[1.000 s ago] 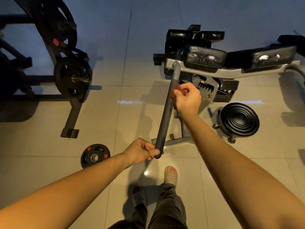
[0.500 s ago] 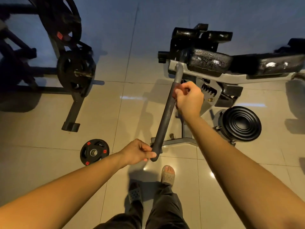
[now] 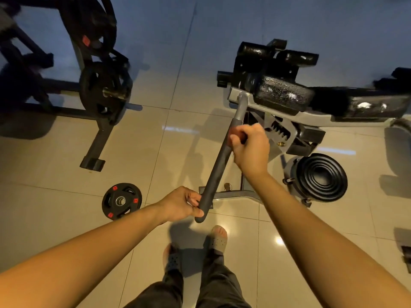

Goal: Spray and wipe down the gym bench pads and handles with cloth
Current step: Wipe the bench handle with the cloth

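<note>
A long dark grey handle (image 3: 216, 170) slants from the bench frame down toward me. My left hand (image 3: 182, 203) grips its near end. Higher up the bar, my right hand (image 3: 251, 150) is curled round the handle with a small red cloth (image 3: 235, 131) pressed against it; most of the cloth is hidden under the fingers. Beyond the handle lie the bench's black pads, a short one (image 3: 282, 94) and a long one (image 3: 367, 105), both speckled with wet droplets. No spray bottle is in view.
A small black weight plate with red marks (image 3: 121, 201) lies on the tiled floor at the left. A ribbed black disc (image 3: 321, 176) sits under the bench at the right. A plate rack (image 3: 102, 94) stands at the far left. My sandalled feet (image 3: 219, 238) are below the handle.
My right hand with the cloth has slid a little down the handle toward me. My left hand keeps its grip on the near end.
</note>
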Tool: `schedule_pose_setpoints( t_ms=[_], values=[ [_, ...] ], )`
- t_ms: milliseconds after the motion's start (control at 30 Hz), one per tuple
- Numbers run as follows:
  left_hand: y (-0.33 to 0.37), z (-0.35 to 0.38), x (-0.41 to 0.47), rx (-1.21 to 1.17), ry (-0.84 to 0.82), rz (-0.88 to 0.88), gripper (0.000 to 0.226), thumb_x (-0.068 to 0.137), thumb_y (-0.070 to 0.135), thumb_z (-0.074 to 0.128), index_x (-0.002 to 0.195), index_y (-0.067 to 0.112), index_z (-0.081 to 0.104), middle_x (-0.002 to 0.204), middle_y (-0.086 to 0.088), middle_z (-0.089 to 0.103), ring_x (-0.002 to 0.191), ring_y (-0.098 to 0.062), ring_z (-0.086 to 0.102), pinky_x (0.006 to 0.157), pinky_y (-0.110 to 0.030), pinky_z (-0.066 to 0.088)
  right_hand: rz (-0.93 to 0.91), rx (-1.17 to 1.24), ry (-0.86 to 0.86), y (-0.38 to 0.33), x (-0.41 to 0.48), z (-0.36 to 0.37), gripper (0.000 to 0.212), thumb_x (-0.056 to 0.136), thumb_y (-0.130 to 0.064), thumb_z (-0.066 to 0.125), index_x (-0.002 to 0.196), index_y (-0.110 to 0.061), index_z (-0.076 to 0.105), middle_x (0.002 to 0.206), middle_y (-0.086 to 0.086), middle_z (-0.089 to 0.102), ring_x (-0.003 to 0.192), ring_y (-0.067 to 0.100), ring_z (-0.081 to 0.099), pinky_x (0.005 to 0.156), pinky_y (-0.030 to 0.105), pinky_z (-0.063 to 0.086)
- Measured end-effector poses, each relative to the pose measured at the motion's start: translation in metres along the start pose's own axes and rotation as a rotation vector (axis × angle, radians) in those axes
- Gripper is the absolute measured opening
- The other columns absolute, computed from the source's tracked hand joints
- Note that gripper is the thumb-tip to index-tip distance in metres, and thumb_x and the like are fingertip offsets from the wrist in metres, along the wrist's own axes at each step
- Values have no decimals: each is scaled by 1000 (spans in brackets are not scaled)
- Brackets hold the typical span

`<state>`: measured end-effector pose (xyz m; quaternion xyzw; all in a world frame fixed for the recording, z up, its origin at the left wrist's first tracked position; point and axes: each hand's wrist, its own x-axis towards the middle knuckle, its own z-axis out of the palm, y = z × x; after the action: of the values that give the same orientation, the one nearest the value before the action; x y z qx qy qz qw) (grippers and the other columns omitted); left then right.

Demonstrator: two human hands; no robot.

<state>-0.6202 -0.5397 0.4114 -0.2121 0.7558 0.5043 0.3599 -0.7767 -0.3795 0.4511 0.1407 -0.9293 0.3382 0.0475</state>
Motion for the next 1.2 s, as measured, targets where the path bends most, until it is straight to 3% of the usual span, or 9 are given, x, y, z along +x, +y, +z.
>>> schedule_pose_setpoints(
  t_ms=[133, 300, 467, 600, 700, 833, 1000, 1067, 1200],
  values=[
    [-1, 0, -2, -22, -11, -12, 36, 85, 10, 81, 117, 24, 77, 100, 4, 77, 101, -6, 69, 91, -18, 49, 14, -70, 38, -2, 24, 1, 15, 97, -21, 65, 109, -15, 72, 104, 5, 56, 98, 20, 54, 86, 33, 48],
    [-5, 1, 2, -29, -24, 13, 35, 85, 6, 80, 117, 21, 77, 100, 0, 79, 98, -6, 72, 73, -4, 46, -166, -21, -118, -3, -89, 12, 19, 93, -16, 70, 112, -18, 75, 98, -9, 44, 91, 7, 44, 76, 23, 44],
    [-4, -1, 2, -10, -42, 30, 35, 87, 9, 79, 120, 21, 76, 101, 0, 78, 97, -6, 71, 73, -3, 45, -458, -192, -224, 3, -72, 4, 17, 90, -17, 71, 107, -13, 73, 96, 6, 54, 86, 22, 54, 61, 37, 55],
    [-2, 0, 0, -3, -44, 42, 36, 89, 4, 76, 123, 14, 73, 102, -10, 77, 93, -14, 69, 63, -2, 48, -195, -244, 33, -10, 5, 6, 18, 96, -18, 63, 107, -11, 75, 100, 9, 54, 94, 25, 51, 65, 30, 44],
    [-2, 2, -2, -19, -41, 63, 31, 90, 4, 75, 119, 15, 74, 102, -15, 77, 92, -18, 66, 63, -2, 48, -53, -185, 61, -14, -3, 12, 19, 97, -18, 62, 109, -13, 75, 103, 10, 55, 97, 26, 51, 72, 34, 48],
    [-15, 9, -4, -53, 14, 135, 26, 91, 10, 76, 99, 34, 74, 86, -2, 76, 83, -12, 71, 82, -16, 52, -114, -96, -32, -9, -95, 23, 19, 95, -16, 66, 113, -15, 73, 99, 4, 52, 93, 19, 50, 75, 33, 51],
    [-35, 22, -5, -135, 86, 237, 36, 91, 10, 76, 107, 42, 75, 92, -9, 78, 96, -25, 73, 106, -45, 51, -316, -95, -209, -5, -153, 22, 24, 92, -17, 71, 115, -13, 71, 101, 7, 53, 92, 23, 53, 68, 37, 54],
    [-33, 24, -5, -121, 101, 241, 40, 92, 12, 75, 109, 47, 71, 86, -2, 78, 91, -19, 74, 104, -39, 52, -313, -143, -157, -1, -120, 19, 21, 94, -18, 68, 114, -14, 71, 102, 5, 52, 90, 20, 53, 69, 35, 55],
    [-27, 19, -5, -102, 78, 210, 41, 93, 15, 74, 132, 22, 67, 78, 4, 75, 72, -2, 69, 81, -13, 53, -56, -102, 65, -5, -44, 18, 18, 99, -18, 59, 111, -14, 71, 104, 7, 54, 99, 23, 51, 77, 27, 42]
  ],
)
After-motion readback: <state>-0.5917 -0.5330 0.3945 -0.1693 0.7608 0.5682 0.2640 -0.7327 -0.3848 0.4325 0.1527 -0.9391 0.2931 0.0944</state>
